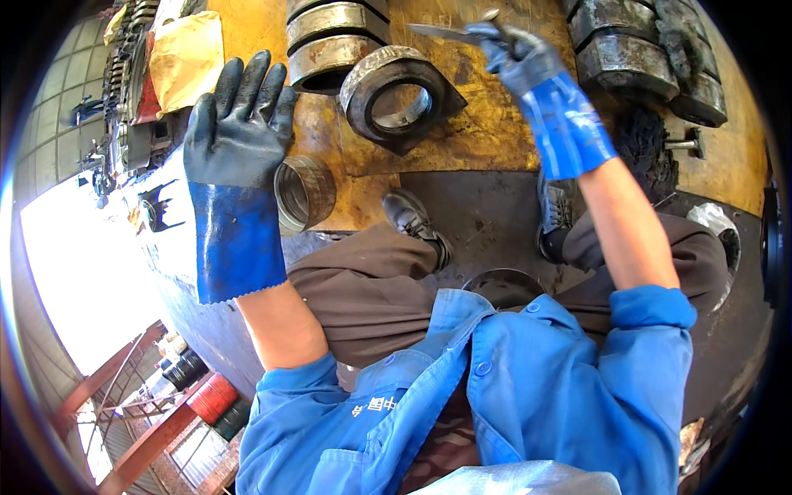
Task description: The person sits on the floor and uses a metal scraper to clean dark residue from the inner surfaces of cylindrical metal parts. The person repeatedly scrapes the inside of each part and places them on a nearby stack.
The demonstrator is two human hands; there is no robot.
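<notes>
My left hand (pixel 242 124), in a blue glove with a blackened grey palm, is raised with its fingers spread and nothing in them. My right hand (pixel 521 62), gloved alike, is closed around a knife (pixel 441 33) whose narrow blade points left; its handle is mostly hidden by the fingers. Between the hands, a thick metal ring (pixel 356 89) with a black lining rests tilted on a dark square pad (pixel 455 101). Neither hand touches the ring. Below my left hand's fingers, beside the glove cuff, lies a ridged metal sleeve (pixel 307 191).
Similar metal rings (pixel 334 62) stand in a row at the far middle, and more blackened cylinders (pixel 624 66) at the far right. Yellow paper (pixel 188 62) lies far left. A bolt-like metal piece (pixel 689 143) sits at right. My shoes (pixel 412 219) flank the dark mat (pixel 483 206).
</notes>
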